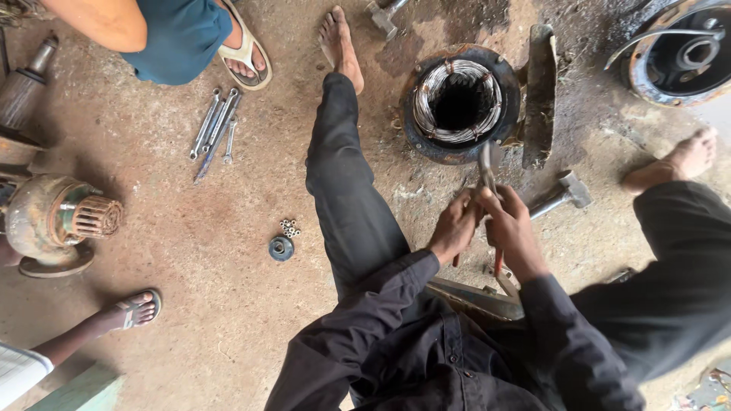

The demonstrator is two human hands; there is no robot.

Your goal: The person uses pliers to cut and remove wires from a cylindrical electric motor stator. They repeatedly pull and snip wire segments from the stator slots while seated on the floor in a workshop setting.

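Both my hands grip a pair of pliers point(487, 171) with red handles, its jaws pointing up toward a motor stator point(459, 103). My left hand point(455, 226) and my right hand point(512, 228) are closed side by side on the handles. The stator is a round dark housing on the floor, with shiny wire windings ringing its hollow centre. The pliers' tip sits at the stator's near rim. I sit on the floor in dark clothes with legs spread around the stator.
A hammer point(562, 194) lies right of my hands. Several spanners point(215, 129) lie on the dirt floor at left, with small nuts point(288, 227) and a round cap point(281, 248). A rusty pump point(57, 222) stands far left. Other people's sandalled feet point(245, 49) are near.
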